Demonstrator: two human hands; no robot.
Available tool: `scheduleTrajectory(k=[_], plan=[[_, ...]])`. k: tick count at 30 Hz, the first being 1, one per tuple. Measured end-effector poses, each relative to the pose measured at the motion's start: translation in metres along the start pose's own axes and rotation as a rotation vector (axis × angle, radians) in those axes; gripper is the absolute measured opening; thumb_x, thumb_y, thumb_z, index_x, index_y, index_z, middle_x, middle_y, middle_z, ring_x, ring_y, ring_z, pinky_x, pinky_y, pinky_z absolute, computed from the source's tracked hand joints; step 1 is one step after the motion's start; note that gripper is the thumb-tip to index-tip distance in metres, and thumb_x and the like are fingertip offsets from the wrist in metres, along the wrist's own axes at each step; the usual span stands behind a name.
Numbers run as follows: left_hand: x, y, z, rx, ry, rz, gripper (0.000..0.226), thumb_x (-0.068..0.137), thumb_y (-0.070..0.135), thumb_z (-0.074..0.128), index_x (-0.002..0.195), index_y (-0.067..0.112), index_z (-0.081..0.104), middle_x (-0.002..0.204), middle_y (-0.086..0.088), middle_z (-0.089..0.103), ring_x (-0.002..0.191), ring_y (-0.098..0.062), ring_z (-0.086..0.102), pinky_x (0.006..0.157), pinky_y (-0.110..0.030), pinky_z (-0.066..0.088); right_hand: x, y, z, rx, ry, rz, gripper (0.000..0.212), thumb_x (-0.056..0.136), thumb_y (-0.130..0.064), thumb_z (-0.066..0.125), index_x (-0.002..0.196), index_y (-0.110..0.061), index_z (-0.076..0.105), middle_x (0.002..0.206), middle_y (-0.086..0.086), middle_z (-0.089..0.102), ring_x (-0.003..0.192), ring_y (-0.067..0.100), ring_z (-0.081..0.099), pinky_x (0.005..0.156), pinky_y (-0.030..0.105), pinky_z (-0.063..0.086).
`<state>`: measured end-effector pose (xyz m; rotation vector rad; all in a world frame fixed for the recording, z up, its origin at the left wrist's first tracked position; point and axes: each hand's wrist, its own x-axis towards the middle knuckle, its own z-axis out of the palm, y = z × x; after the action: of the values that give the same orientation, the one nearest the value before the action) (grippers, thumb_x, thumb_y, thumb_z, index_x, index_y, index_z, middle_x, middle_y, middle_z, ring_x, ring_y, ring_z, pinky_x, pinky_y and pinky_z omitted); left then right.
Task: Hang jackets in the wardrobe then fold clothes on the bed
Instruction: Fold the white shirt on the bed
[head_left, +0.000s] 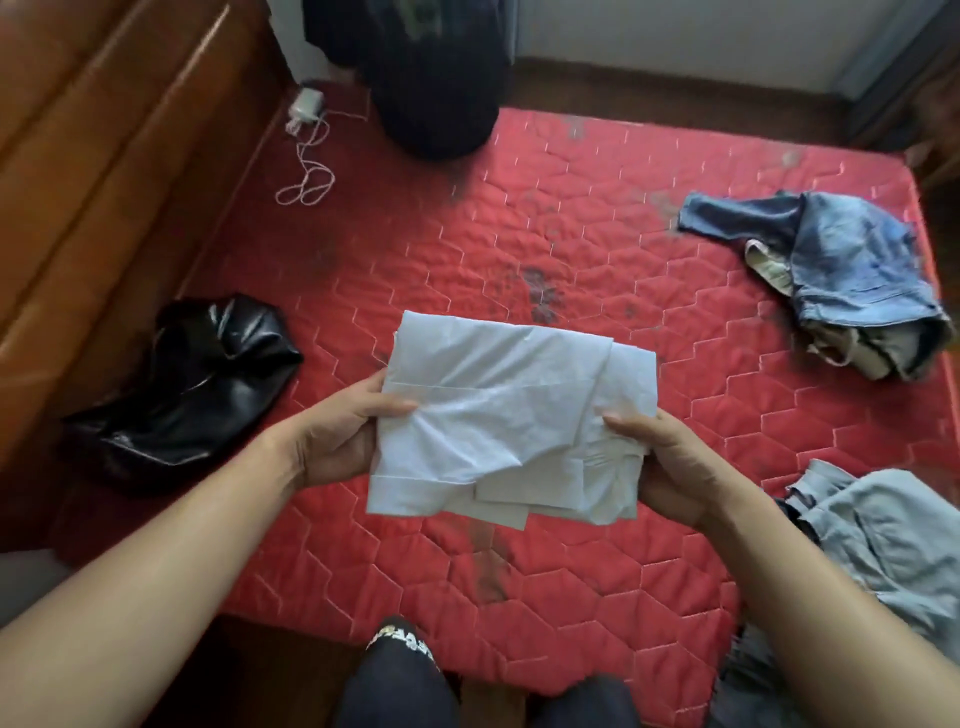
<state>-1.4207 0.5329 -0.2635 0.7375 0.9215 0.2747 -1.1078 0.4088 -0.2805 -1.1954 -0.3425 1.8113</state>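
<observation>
Over the bed (597, 249) I've got one folded white shirt (498, 415) held clear of it, left hand (337, 436) and right hand (670, 457) each pinching a side, thumbs on top. One black jacket (182, 395) lies left, one jeans (852, 270) heap far right, one pale garment (893, 540) near right.

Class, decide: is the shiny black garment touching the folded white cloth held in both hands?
Apart. The head view shows bare red mattress between the shiny black garment and the folded white cloth.
</observation>
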Motion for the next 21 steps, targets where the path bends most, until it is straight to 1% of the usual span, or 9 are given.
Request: scheduleTrajectory(k=[2,4,5,8,10,11,16,18,21], plan=[[-0.04,0.013,0.009,-0.04,0.03,0.027,0.06,0.087,0.003,0.063,0.144,0.018,0.05,0.141,-0.015,0.059,0.126,-0.035,0.059,0.098,-0.047,0.055,-0.022,-0.017,0.025,0.003,-0.022,0.001,0.042,0.098,-0.007,0.054,0.139,0.0,0.055,0.134,0.025,0.062,0.115,0.04,0.065,0.097,0.052,0.055],[-0.076,0.019,0.019,-0.071,0.055,0.051,0.061,0.084,0.008,0.064,0.143,0.018,0.051,0.139,-0.015,0.061,0.122,-0.034,0.062,0.095,-0.046,0.057,-0.042,-0.031,0.046,-0.018,-0.068,0.001,0.043,0.098,-0.01,0.056,0.14,-0.001,0.055,0.137,0.027,0.059,0.118,0.043,0.062,0.099,0.055,0.053],[-0.093,0.018,0.023,-0.086,0.065,0.062,0.061,0.084,0.009,0.064,0.144,0.018,0.051,0.139,-0.015,0.061,0.122,-0.034,0.062,0.096,-0.047,0.056,-0.052,-0.038,0.056,-0.029,-0.104,0.001,0.043,0.098,-0.011,0.056,0.14,-0.001,0.055,0.138,0.028,0.058,0.118,0.044,0.062,0.098,0.056,0.053],[-0.138,0.004,0.029,-0.15,0.084,0.121,0.054,0.093,0.009,0.06,0.145,0.019,0.051,0.144,-0.017,0.057,0.132,-0.039,0.054,0.11,-0.056,0.044,-0.074,-0.051,0.082,-0.063,-0.206,0.023,0.04,0.099,-0.012,0.053,0.137,0.0,0.058,0.132,0.029,0.061,0.109,0.042,0.067,0.093,0.055,0.056],[-0.169,-0.01,0.029,-0.197,0.12,0.163,0.048,0.099,0.008,0.053,0.146,0.018,0.051,0.146,-0.018,0.054,0.135,-0.041,0.05,0.116,-0.061,0.033,-0.082,-0.054,0.101,-0.125,-0.277,0.039,0.037,0.099,-0.011,0.052,0.134,-0.001,0.061,0.131,0.029,0.062,0.11,0.043,0.066,0.096,0.057,0.054],[-0.186,-0.019,0.029,-0.222,0.135,0.187,0.047,0.1,0.008,0.052,0.146,0.018,0.051,0.147,-0.018,0.053,0.136,-0.042,0.049,0.117,-0.062,0.031,-0.084,-0.053,0.111,-0.154,-0.313,0.054,0.037,0.099,-0.01,0.052,0.133,-0.002,0.062,0.131,0.028,0.063,0.111,0.043,0.066,0.097,0.059,0.053],[-0.279,-0.065,0.027,-0.382,0.3,0.355,0.054,0.097,0.005,0.056,0.147,0.025,0.049,0.146,-0.018,0.054,0.134,-0.041,0.051,0.111,-0.06,0.041,-0.077,-0.034,0.179,-0.289,-0.498,0.172,0.038,0.098,-0.01,0.056,0.135,0.0,0.06,0.136,0.032,0.058,0.117,0.045,0.062,0.097,0.059,0.051],[-0.321,-0.09,0.025,-0.445,0.373,0.415,0.058,0.094,0.006,0.059,0.148,0.026,0.048,0.147,-0.018,0.053,0.135,-0.041,0.051,0.112,-0.061,0.038,-0.074,-0.016,0.215,-0.355,-0.586,0.222,0.043,0.096,-0.012,0.06,0.137,0.001,0.057,0.139,0.034,0.054,0.121,0.048,0.059,0.099,0.061,0.05],[-0.385,-0.133,0.024,-0.544,0.509,0.507,0.061,0.093,0.006,0.062,0.148,0.028,0.048,0.148,-0.017,0.052,0.137,-0.041,0.049,0.116,-0.062,0.032,-0.075,0.018,0.275,-0.452,-0.73,0.295,0.047,0.097,-0.016,0.06,0.14,0.002,0.054,0.141,0.036,0.051,0.13,0.055,0.049,0.106,0.066,0.043]])
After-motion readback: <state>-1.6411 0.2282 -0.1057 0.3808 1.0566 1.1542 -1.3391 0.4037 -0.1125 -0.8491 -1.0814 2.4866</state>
